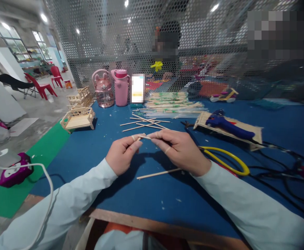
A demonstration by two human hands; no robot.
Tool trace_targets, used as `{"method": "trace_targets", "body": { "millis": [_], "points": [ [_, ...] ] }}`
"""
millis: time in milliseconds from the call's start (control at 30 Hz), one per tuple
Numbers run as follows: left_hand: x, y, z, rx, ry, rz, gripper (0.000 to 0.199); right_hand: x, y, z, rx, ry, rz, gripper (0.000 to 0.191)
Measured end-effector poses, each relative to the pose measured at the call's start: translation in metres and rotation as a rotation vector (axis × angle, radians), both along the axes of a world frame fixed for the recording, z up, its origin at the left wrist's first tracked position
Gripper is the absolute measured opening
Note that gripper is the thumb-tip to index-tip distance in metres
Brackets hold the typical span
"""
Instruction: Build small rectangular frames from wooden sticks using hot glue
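Between my two hands, above the blue table, is a short thin wooden stick (147, 137). My left hand (122, 152) pinches its left end between thumb and forefinger. At the other end, my right hand (181, 149) closes thumb and fingers on it. Tape or finger covers seem to wrap some fingertips. Below the hands another wooden stick (154, 174) lies on the table, its right end hidden by my right hand. Several loose sticks (146, 122) lie crossed just beyond my fingers.
Bundled sticks (170, 100) lie farther back. Small wooden furniture models (79, 119) and a pink bottle (121, 88) stand left. A blue glue gun (230, 126) rests at right, near yellow-handled pliers (227, 158) and black cables. Behind the perforated screen (102, 31) sits another person.
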State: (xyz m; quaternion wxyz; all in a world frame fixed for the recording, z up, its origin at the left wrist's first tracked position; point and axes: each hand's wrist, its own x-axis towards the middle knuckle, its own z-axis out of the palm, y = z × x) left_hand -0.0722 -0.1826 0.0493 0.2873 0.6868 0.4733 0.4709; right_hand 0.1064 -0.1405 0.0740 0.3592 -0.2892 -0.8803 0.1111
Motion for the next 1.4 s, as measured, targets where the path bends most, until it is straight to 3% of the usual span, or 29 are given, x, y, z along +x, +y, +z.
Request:
{"method": "trace_targets", "body": {
  "millis": [233, 467, 533, 667, 833, 1000, 1133, 1400],
  "points": [
    [0.003, -0.003, 0.000, -0.029, -0.087, 0.017, 0.031, 0.000, 0.000, -0.002, -0.013, 0.012, 0.009, 0.018],
    [0.005, -0.003, 0.004, -0.134, -0.291, 0.071, 0.042, 0.005, 0.003, 0.001, -0.175, -0.017, -0.075, 0.018],
    [0.007, -0.003, 0.003, -0.174, -0.356, 0.051, 0.045, 0.003, 0.002, -0.001, -0.242, 0.023, -0.025, 0.013],
    [0.012, -0.004, 0.002, -0.201, -0.348, 0.034, 0.024, -0.005, -0.005, -0.007, -0.457, 0.155, 0.138, 0.003],
    [0.013, -0.001, 0.002, -0.213, -0.325, 0.050, 0.023, -0.005, -0.005, -0.006, -0.637, 0.036, 0.208, 0.007],
    [0.008, 0.006, -0.004, -0.375, -0.335, 0.185, 0.028, 0.015, 0.011, 0.004, -0.477, -0.326, 0.062, 0.014],
    [0.004, 0.007, -0.009, -0.349, -0.187, 0.155, 0.020, 0.028, 0.016, 0.008, -0.373, -0.509, -0.025, 0.015],
    [0.005, 0.005, -0.014, -0.303, -0.126, 0.016, 0.030, 0.019, 0.006, -0.006, -0.322, -0.613, 0.109, 0.015]
  ]
}}
